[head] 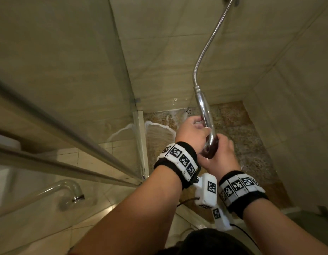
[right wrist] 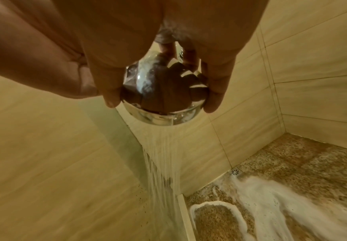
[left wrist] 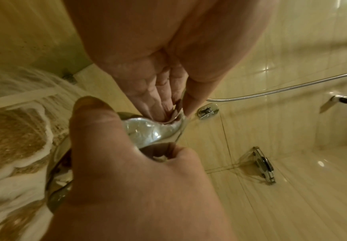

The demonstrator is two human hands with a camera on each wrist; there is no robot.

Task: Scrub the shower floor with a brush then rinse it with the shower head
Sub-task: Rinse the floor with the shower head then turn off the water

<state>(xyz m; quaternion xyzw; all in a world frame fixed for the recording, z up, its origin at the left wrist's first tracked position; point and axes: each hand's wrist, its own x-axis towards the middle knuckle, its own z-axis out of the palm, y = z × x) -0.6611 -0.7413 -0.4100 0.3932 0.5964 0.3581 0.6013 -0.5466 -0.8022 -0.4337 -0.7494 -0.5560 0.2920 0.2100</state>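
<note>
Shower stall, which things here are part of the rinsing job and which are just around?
In the job:
- shower head, spraying water
- left hand and right hand, both gripping it
- hose
- foamy shower floor
- drain

Just around:
- glass door
- door handle
- wall bracket

No readable words, brand names or numbers appear in any view. The only markings are black-and-white square coded tags, which carry patterns, not letters: a row of them sits on the white band (head: 179, 161) just behind the left hand (head: 191, 131), another row on the band (head: 240, 186) just behind the right hand (head: 221, 153), and more on the white camera housing (head: 207, 192) between the two wrists
</note>
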